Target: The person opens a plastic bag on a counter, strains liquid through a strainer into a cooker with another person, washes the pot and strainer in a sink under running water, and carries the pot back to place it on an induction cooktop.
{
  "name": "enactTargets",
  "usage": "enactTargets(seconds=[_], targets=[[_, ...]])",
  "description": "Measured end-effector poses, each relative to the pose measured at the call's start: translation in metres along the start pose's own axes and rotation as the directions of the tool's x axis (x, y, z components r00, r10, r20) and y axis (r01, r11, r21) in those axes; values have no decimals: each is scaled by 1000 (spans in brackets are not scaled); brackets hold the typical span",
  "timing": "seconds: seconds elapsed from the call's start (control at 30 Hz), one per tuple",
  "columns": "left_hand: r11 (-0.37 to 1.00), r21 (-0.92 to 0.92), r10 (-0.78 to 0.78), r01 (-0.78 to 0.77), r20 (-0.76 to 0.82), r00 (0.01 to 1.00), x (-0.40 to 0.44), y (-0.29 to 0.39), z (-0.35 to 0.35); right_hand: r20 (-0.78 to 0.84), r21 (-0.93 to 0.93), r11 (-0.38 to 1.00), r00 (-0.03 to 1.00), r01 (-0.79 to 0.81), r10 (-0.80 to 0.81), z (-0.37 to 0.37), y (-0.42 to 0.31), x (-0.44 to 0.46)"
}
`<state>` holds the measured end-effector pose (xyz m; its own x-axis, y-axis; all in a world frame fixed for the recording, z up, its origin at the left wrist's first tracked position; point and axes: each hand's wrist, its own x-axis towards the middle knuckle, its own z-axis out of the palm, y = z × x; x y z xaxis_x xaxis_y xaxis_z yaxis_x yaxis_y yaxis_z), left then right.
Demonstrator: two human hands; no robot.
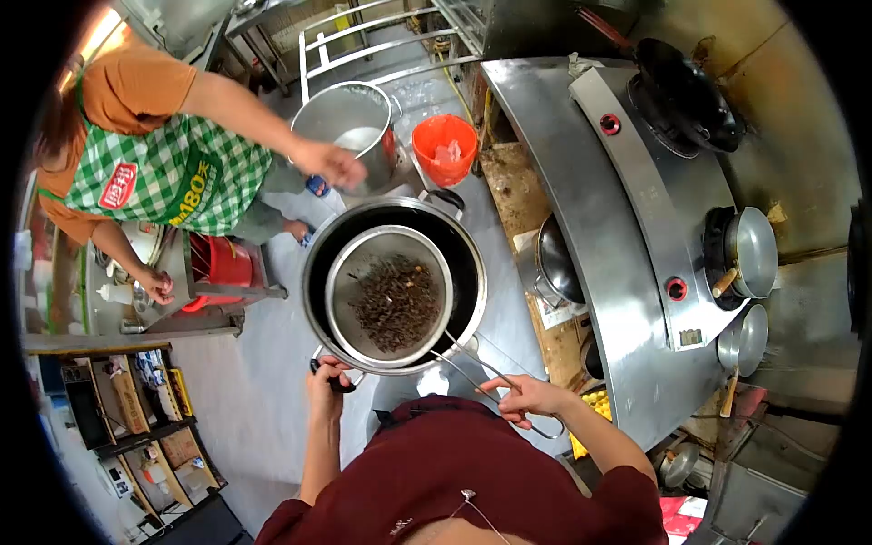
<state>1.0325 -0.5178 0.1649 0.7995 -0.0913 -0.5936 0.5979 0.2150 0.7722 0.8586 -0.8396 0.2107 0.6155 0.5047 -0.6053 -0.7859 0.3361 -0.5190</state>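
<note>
A large dark-lined pot (472, 292) is in the middle of the view. Over its opening rests a round metal strainer (341, 313) holding a heap of dark brown dried bits (395, 302). My left hand (326, 380) is closed round the pot's black side handle (338, 380) at the lower left. On the right, my right hand (527, 400) has its fingers wrapped on the strainer's long wire handle (472, 377), which reaches down from the strainer's rim. The pot's far handle (445, 198) shows at the upper right of its rim.
A person in a green checked apron (173, 173) stands at the left, one arm stretched over a tall metal pot (318, 113). Beside that pot is an orange bucket (445, 150). A steel stove counter (581, 209) with pans runs along the right. Shelves (136, 427) stand lower left.
</note>
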Motion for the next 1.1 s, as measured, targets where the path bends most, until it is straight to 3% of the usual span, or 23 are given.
enactTargets(seconds=[0.17,0.37,0.43,0.7,0.83,1.1], targets=[[994,32,-102,100,71,992,34,-31,43,-41,100,994,998,50,-46,-38,9,-19],[988,104,-124,111,131,984,98,-66,75,-115,176,978,989,110,-90,-76,10,-4],[985,111,-144,133,101,984,117,-61,95,-163,230,967,984,106,-69,-80,-1,6],[959,226,-220,168,226,949,218,-41,126,-285,419,889,957,183,-63,-103,-39,76],[926,327,-269,190,217,938,261,-35,137,-330,467,857,942,219,-62,-121,-52,108],[912,347,-287,218,163,944,308,-56,145,-345,484,853,939,197,-21,-160,-77,131]])
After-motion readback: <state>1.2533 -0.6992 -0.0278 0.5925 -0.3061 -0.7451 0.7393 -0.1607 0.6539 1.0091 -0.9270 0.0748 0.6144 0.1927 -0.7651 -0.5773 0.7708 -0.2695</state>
